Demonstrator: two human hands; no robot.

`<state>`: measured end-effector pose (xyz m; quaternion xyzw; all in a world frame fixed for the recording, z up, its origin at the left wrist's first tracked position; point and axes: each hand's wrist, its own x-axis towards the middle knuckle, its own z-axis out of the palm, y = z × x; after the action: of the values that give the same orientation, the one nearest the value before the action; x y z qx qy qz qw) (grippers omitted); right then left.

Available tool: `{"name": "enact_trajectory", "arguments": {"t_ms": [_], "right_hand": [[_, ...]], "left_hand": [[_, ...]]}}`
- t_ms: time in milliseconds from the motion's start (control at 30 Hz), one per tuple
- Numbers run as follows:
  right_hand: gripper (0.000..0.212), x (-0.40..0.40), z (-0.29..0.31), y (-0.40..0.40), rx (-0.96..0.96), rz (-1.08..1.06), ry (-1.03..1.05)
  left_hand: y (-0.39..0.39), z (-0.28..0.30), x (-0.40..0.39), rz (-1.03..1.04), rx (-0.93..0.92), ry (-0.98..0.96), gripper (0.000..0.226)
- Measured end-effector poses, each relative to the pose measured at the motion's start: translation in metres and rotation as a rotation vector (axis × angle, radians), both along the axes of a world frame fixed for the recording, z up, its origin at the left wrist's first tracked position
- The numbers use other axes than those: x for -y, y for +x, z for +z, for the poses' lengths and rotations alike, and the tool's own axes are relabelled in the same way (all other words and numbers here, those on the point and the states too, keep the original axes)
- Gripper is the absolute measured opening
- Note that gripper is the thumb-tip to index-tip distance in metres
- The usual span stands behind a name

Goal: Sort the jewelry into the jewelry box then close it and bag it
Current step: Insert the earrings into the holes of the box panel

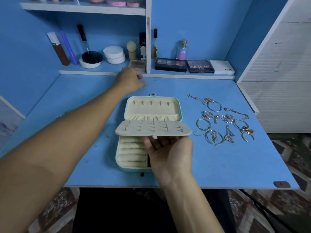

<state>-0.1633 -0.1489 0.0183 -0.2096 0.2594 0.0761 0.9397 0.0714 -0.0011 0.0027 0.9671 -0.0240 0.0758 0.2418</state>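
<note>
A pale green jewelry box [127, 167] lies open on the blue desk [218, 165], its cream lid [151, 105] flat toward the back. My right hand [168, 152] holds up the cream earring flap [151, 130] from below, palm up; several stud earrings stick through the flap. Under it the ring rolls [131, 152] show. My left hand [129, 79] reaches far back beyond the box, fingers curled at the shelf's front edge; what it holds is hidden. A pile of gold and silver jewelry [222, 120], bangles, chains and rings, lies on the desk right of the box.
On the low back shelf [101, 72] stand cosmetics: jars, a brush, bottles, eyeshadow palettes [185, 65]. A small clear case [137, 65] sits on it by my left hand. A white cabinet [277, 81] borders the desk on the right. A dark knob [281, 184] sits at the front right corner.
</note>
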Motion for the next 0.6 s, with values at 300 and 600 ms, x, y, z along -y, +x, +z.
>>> {"name": "enact_trajectory", "arguments": {"t_ms": [300, 600], "right_hand": [[0.037, 0.001, 0.0, 0.0, -0.014, -0.005, 0.008], [0.042, 0.001, 0.0, 0.0, -0.023, 0.002, 0.014]], "left_hand": [[0.005, 0.007, 0.012, 0.014, -0.005, 0.083, 0.017], [0.005, 0.008, 0.019, 0.055, 0.0, 0.128, 0.016]]}}
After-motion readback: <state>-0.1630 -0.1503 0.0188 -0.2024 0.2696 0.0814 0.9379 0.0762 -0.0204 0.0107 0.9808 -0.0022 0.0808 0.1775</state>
